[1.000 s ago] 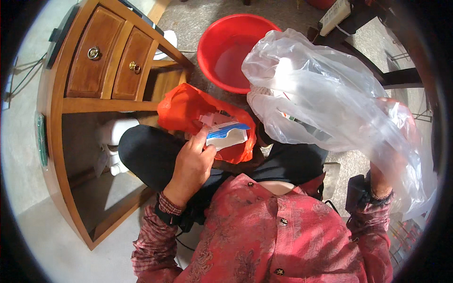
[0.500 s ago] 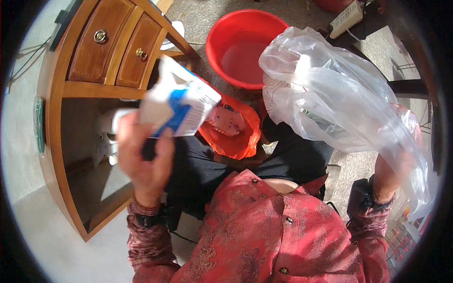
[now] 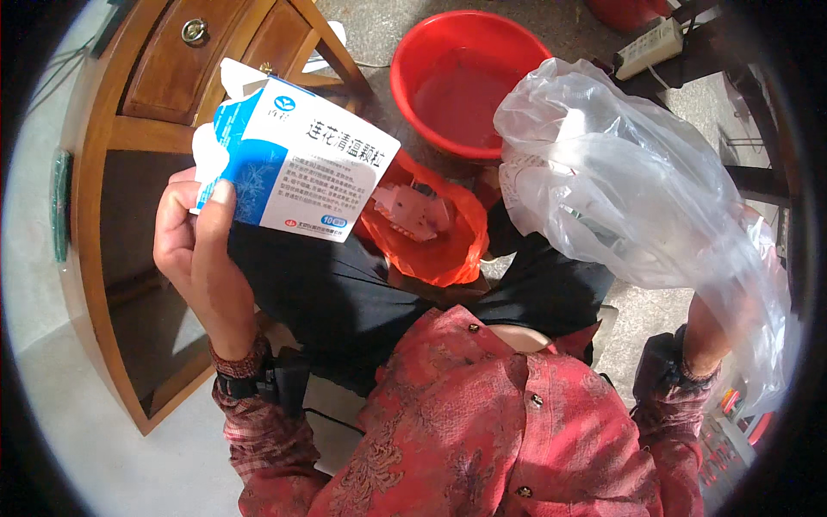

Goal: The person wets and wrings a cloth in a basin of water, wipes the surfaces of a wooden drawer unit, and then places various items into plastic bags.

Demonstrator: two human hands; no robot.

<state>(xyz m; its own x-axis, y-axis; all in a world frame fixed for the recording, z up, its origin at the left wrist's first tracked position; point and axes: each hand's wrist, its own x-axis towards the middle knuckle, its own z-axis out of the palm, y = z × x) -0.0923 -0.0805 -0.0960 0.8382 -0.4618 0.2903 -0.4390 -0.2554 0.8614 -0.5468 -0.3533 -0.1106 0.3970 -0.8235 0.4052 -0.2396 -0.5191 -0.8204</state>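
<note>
My left hand (image 3: 205,250) pinches a blue and white medicine box (image 3: 297,164) by its left end, thumb on the printed face. The end flaps at that side stand open and look torn. On the right, my right hand (image 3: 732,302) grips a translucent plastic bag (image 3: 629,189), whose film partly covers the fingers. Something white shows through the bag, too blurred to name. Between my knees sits an orange-red plastic bag (image 3: 457,258) with pale pink pieces of card (image 3: 413,211) in its mouth.
A red basin (image 3: 469,34) stands on the floor ahead. Left of me is a wooden cabinet (image 3: 142,138) with drawers and an open lower compartment. A white power strip (image 3: 650,50) lies at the far right, by dark furniture legs.
My left hand has drawn the medicine box slightly left and turned its printed face up into view. The right hand keeps hold of the translucent bag with little movement.
</note>
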